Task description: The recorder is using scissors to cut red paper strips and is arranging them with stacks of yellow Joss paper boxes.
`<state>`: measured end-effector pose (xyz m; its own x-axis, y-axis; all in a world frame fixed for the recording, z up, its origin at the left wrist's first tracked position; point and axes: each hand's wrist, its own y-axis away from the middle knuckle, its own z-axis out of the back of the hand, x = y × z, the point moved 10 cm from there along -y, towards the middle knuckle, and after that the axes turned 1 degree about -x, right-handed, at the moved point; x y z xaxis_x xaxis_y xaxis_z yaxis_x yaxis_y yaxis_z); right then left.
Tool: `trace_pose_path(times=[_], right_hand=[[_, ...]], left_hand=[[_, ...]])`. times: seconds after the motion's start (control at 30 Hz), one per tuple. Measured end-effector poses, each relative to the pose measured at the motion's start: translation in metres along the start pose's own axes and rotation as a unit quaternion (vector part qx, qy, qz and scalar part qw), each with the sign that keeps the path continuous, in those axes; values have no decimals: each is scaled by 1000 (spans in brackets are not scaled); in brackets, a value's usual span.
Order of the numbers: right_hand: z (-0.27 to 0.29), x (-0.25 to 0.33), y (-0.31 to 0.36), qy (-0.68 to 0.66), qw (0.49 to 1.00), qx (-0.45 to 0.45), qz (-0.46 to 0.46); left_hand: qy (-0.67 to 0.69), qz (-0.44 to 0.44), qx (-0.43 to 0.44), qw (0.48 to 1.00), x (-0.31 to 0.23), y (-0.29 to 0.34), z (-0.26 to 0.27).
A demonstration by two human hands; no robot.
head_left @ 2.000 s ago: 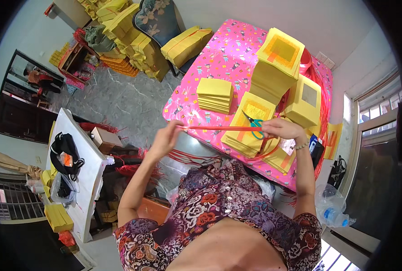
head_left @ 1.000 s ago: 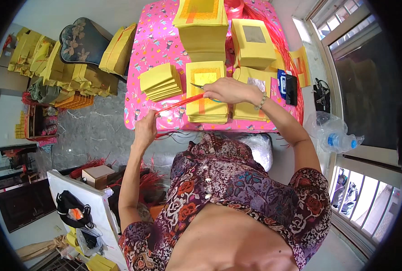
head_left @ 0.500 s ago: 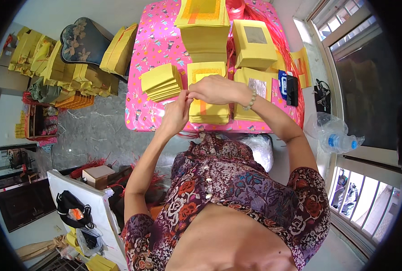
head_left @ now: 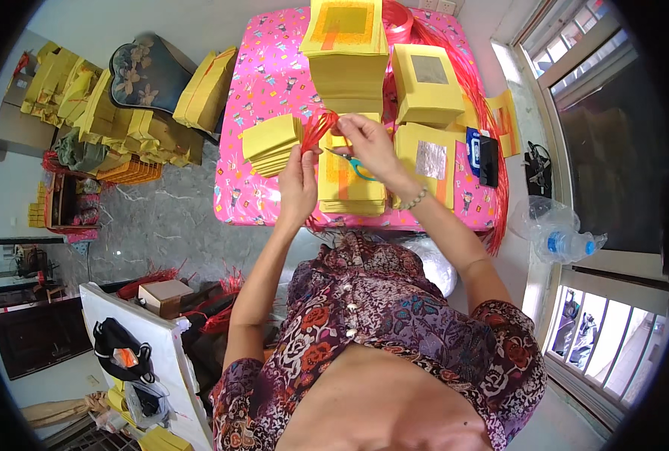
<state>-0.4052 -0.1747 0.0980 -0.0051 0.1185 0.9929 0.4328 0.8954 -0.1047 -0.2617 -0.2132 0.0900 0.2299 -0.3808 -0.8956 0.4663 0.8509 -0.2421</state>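
My left hand (head_left: 298, 188) is closed round the lower part of a looped bundle of red plastic string (head_left: 315, 134), which stands up above the fist. With thumb and forefinger my right hand (head_left: 372, 150) pinches the bundle's upper right side. A pair of scissors (head_left: 362, 171) with teal handles shows just under my right hand, blades pointing left; whether the lower fingers hold it is hard to tell. Below both hands sits a stack of yellow paper (head_left: 353, 197) with an orange print. A fanned yellow stack (head_left: 269, 143) lies left of the hands.
A tall yellow paper stack (head_left: 347, 75) rises at the back of the pink-covered table (head_left: 233, 199). More yellow stacks (head_left: 428, 90) stand right, beside long red strings (head_left: 478, 83), a black phone (head_left: 488, 161) and a blue packet (head_left: 473, 146). A plastic bottle (head_left: 567, 242) lies by the window.
My hands have moved apart slightly, and a red string bundle now shows between them. The scissors have come into sight under my right hand. The whole view has shifted a little.
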Motion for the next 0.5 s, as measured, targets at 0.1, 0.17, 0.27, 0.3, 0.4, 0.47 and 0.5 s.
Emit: trace_pose_path(times=[0.1, 0.17, 0.27, 0.3, 0.4, 0.47, 0.5], right_hand=[[-21, -24, 9, -181, 976, 19, -122], [-29, -21, 12, -194, 975, 10, -108], [-32, -17, 12, -206, 974, 1, -89], [-33, -15, 12, -205, 975, 5, -83], [-41, 1, 13, -213, 976, 12, -52], [-45, 13, 14, -222, 974, 15, -27], [-53, 23, 15, -194, 979, 63, -1]], left_hand=[[-5, 22, 16, 1000, -7, -1, -13], [20, -28, -7, 999, -9, -3, -14], [-32, -40, -8, 999, -22, -4, -16], [-32, -41, -8, 999, -25, -4, -15], [-69, -2, -12, 998, -28, -8, -12], [-37, -167, -141, 975, -66, -9, 18], [125, -76, -92, 985, -49, -17, 18]])
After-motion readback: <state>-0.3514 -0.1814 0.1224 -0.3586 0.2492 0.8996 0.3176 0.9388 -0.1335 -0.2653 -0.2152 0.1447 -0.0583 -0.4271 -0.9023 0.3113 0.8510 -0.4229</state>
